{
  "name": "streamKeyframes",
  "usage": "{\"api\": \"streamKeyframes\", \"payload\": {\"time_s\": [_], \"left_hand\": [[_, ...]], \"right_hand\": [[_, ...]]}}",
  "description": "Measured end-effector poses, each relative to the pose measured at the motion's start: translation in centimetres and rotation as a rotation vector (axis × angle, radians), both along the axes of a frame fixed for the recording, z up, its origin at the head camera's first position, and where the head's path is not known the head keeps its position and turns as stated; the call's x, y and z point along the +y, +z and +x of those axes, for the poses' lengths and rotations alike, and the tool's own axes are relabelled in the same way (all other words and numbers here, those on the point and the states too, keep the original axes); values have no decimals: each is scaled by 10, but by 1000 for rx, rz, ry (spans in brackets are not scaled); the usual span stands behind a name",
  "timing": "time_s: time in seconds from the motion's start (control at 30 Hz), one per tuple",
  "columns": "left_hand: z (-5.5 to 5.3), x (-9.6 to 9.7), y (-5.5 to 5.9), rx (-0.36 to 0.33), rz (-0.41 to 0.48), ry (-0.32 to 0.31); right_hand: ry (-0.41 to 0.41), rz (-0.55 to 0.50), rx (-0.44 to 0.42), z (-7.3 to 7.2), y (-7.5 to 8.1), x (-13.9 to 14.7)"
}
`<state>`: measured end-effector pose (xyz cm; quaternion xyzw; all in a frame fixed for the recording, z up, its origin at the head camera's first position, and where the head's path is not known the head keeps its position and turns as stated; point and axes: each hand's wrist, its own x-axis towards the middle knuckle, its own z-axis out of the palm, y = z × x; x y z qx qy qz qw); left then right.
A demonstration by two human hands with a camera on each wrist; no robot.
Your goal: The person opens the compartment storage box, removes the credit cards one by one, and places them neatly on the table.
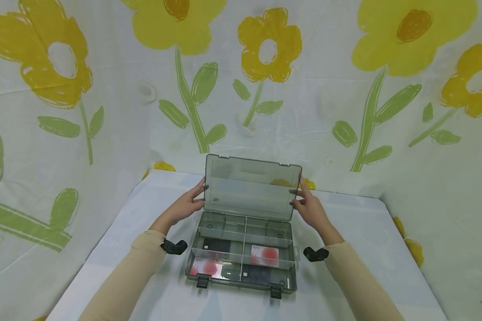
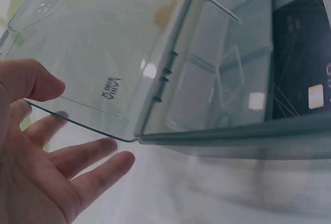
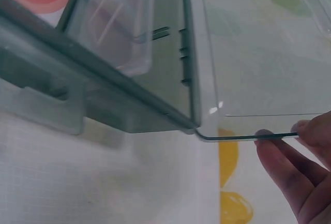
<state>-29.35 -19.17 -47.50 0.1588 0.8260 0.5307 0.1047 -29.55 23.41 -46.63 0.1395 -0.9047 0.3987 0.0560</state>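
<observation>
A grey see-through plastic organizer box (image 1: 241, 281) lies on the table with its lid (image 1: 251, 187) raised at the back, tilted up. My left hand (image 1: 186, 204) holds the lid's left edge; in the left wrist view the thumb is on the inner face, with the fingers behind and below. At the right edge, my right hand (image 1: 310, 208) pinches the lid between thumb and fingers. Inside, a black card (image 1: 217, 245) and a pink-and-white card (image 1: 265, 255) lie in the middle row. Another pink-and-white card (image 1: 206, 266) sits front left, and a second black card (image 1: 257, 274) front right.
Two dark latches, a left one (image 1: 202, 281) and a right one (image 1: 276, 292), hang off the box's front edge. The white table (image 1: 144, 276) meets a flower-printed sheet (image 1: 321, 120) behind and at both sides. Dark bands sit on both wrists.
</observation>
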Motion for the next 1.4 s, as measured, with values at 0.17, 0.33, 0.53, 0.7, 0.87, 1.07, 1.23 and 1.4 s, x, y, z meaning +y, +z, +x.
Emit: {"api": "streamKeyframes", "payload": {"time_s": [0.17, 0.33, 0.53, 0.7, 0.87, 1.07, 1.23, 1.4], "left_hand": [[-5, 2, -8, -35, 4, -4], [-10, 2, -12, -84, 25, 6], [-11, 1, -18, -111, 10, -15], [-11, 2, -26, -114, -32, -35], [-11, 2, -29, -107, -55, -42], [-11, 0, -33, -137, -48, -43], [-10, 0, -37, -156, -58, -32], [-10, 0, -39, -178, -69, -41]], "right_hand": [[15, -12, -79, -1, -14, -1], [32, -32, -148, -2, -25, -1], [67, -25, -214, -3, -33, -2], [82, -25, -287, -1, -37, -1], [92, -26, -305, -1, -38, 0], [95, -13, -328, -4, -41, 0], [85, -11, -363, -4, -43, -1], [95, -3, -368, -5, -44, 0]]}}
